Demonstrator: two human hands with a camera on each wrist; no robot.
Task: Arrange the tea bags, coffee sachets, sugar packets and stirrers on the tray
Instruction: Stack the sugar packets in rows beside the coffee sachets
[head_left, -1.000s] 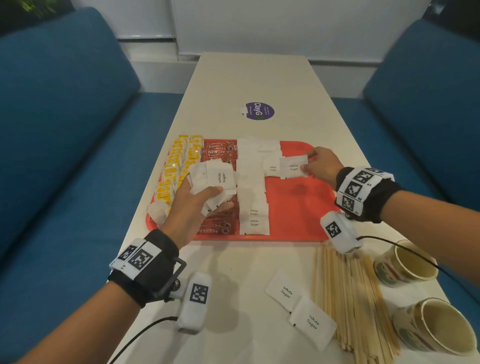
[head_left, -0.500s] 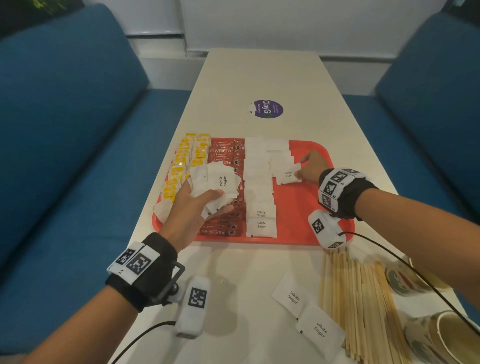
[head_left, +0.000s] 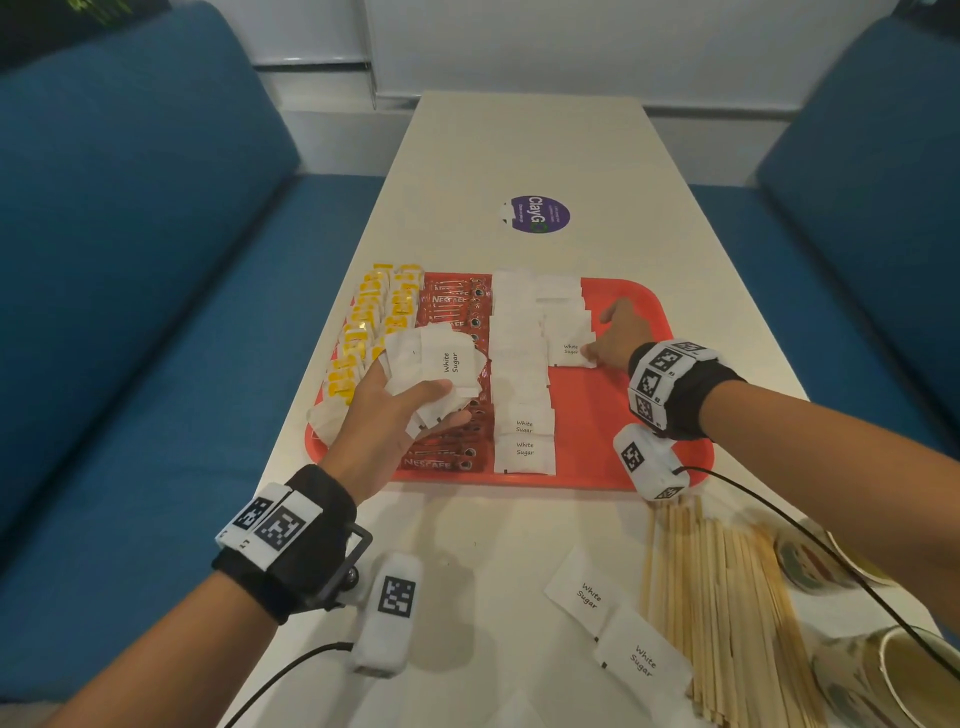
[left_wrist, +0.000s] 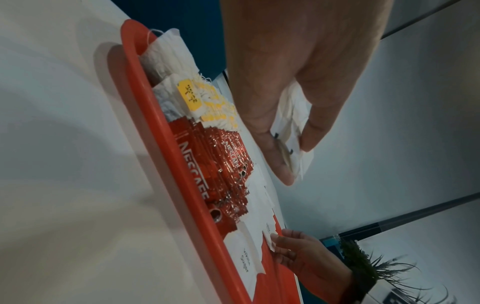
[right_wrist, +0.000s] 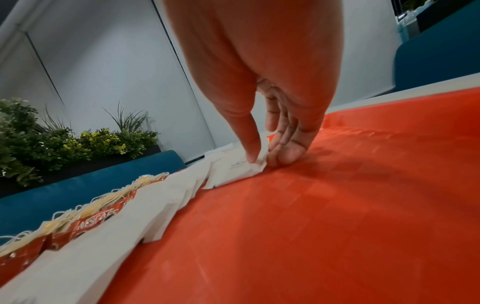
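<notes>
The red tray (head_left: 644, 306) has bare floor on its right half, up to the rim; tea bags (head_left: 363, 332), coffee sachets (head_left: 457, 306) and sugar packets (head_left: 519, 364) fill its left in rows. The right hand (head_left: 621, 335) pinches one sugar packet (head_left: 570, 353) lying on the tray; its wrist view shows thumb and fingers (right_wrist: 285, 152) nipping the corner. The left hand (head_left: 395, 421) grips a sugar bundle (head_left: 441, 364) above the sachets. Stirrers (head_left: 727, 613), two loose packets (head_left: 618, 623) and cups (head_left: 883, 680) lie on the pale table (head_left: 519, 145) between blue benches (head_left: 130, 260).

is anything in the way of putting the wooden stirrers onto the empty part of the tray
Partly. The right hand and its wrist camera sit over the bare right side of the tray, just beyond the stirrers. Otherwise that red area shows nothing lying on it.
</notes>
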